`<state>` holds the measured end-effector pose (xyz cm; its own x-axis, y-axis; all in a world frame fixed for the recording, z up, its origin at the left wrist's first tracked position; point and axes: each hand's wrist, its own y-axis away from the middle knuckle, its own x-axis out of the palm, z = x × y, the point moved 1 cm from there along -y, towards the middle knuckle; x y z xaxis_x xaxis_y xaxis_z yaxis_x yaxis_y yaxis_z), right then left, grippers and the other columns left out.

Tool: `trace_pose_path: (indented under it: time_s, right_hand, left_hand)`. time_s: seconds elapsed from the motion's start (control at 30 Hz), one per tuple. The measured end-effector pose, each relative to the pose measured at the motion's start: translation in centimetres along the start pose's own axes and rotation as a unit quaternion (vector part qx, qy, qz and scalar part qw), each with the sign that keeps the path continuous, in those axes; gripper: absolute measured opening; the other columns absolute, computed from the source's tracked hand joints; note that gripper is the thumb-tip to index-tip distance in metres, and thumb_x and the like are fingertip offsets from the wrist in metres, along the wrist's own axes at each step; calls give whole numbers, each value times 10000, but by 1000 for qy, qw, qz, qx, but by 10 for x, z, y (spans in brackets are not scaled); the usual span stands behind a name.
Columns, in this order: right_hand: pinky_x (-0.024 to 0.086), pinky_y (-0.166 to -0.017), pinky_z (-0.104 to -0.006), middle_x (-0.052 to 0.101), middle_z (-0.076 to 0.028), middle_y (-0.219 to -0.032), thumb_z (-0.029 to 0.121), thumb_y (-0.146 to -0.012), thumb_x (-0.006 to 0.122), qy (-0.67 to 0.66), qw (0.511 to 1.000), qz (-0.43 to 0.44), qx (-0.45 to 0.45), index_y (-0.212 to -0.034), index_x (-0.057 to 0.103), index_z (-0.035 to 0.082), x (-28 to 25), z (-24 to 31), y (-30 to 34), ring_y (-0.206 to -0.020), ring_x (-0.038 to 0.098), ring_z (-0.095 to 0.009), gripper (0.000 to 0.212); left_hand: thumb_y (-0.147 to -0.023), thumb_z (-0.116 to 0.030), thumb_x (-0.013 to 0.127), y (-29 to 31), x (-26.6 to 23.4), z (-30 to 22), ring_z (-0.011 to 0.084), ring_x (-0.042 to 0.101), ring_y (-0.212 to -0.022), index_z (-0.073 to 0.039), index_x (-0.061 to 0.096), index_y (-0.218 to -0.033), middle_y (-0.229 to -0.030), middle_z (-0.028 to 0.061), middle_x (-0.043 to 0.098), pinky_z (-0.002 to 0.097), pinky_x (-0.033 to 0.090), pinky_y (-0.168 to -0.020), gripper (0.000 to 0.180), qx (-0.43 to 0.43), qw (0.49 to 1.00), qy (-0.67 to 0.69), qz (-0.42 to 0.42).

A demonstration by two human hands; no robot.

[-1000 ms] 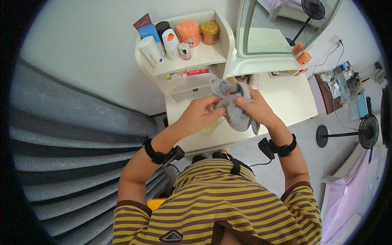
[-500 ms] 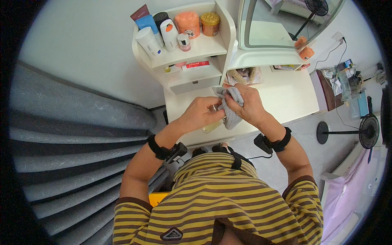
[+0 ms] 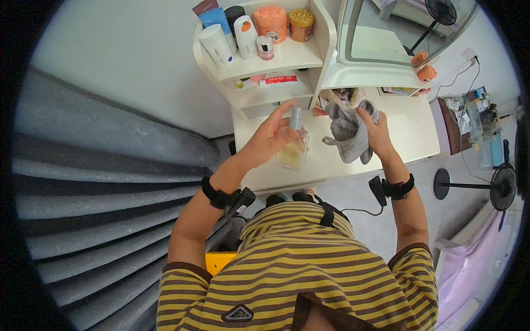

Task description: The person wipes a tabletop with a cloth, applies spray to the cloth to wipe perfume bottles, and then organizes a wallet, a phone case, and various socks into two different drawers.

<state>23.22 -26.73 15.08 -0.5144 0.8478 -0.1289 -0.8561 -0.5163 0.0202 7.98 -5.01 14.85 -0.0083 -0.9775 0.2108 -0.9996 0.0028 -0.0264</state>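
A clear spray bottle (image 3: pixel 292 153) of pale yellow liquid, with a grey pump neck, is gripped in my left hand (image 3: pixel 270 135) above the white vanity table (image 3: pixel 258 175). The index finger of that hand is raised beside the nozzle. My right hand (image 3: pixel 377 132) pinches a crumpled grey cloth (image 3: pixel 349 135) by its upper right part, and the rest of it droops to the left. Cloth and bottle are apart. The hidden side of the cloth and the fingers behind it cannot be made out.
A white shelf unit (image 3: pixel 298 58) holding tubes, bottles and jars rises at the back left of the table. Right of it stands a mirror (image 3: pixel 381 38). Grey curtains (image 3: pixel 110 182) hang on the left. A black fan (image 3: pixel 501 185) stands on the floor at right.
My hands were close together, with the cloth pressed around the bottle's top. Now the right hand has drawn the cloth away to the right, and the bottle's pump is uncovered.
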Motion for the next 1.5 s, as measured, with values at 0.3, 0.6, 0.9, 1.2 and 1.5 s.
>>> trace_pose_path:
  time_s: [0.3, 0.6, 0.9, 1.2, 1.5]
  right_hand:
    - [438, -639, -261, 610, -55, -758, 291, -858, 578, -13, 997, -46, 66, -838, 611, -44, -5, -29, 14, -694, 535, -109, 337]
    - [432, -615, -263, 591, -51, -722, 291, -851, 576, -56, 991, -79, 90, -800, 596, -42, -7, -45, 21, -661, 518, -108, 338]
    - [437, -644, -272, 599, -68, -755, 318, -853, 568, -54, 989, -90, 105, -833, 595, -49, -6, -40, 24, -686, 532, -126, 369]
    - [437, -641, -268, 597, -56, -751, 323, -855, 569, -62, 990, -77, 96, -825, 597, -40, -9, -53, 17, -678, 524, -119, 366]
    - [434, -647, -274, 593, -72, -753, 360, -830, 592, -73, 980, -133, 126, -845, 597, -48, -30, -75, 13, -686, 529, -134, 408]
  left_hand:
    - [-857, -135, 434, 8, 4, -9, 196, 567, -623, -191, 223, -1378, -900, 112, 495, 328, 530, -582, 565, -45, 988, 147, -1]
    - [-883, -208, 382, 10, 16, -18, 190, 465, -450, -203, 315, -1332, -818, 105, 425, 291, 435, -372, 454, 1, 887, 447, 115]
    - [-903, -235, 371, 7, 9, -9, 187, 443, -536, -219, 328, -1331, -874, 129, 419, 272, 438, -383, 430, -19, 819, 546, 172]
    - [-904, -212, 394, -1, 5, -4, 189, 449, -505, -185, 408, -1264, -844, 131, 447, 276, 439, -361, 362, -20, 916, 399, 46]
    - [-913, -212, 407, 3, -31, 9, 181, 456, -503, -169, 425, -1235, -837, 127, 473, 254, 439, -344, 326, 21, 931, 362, -29]
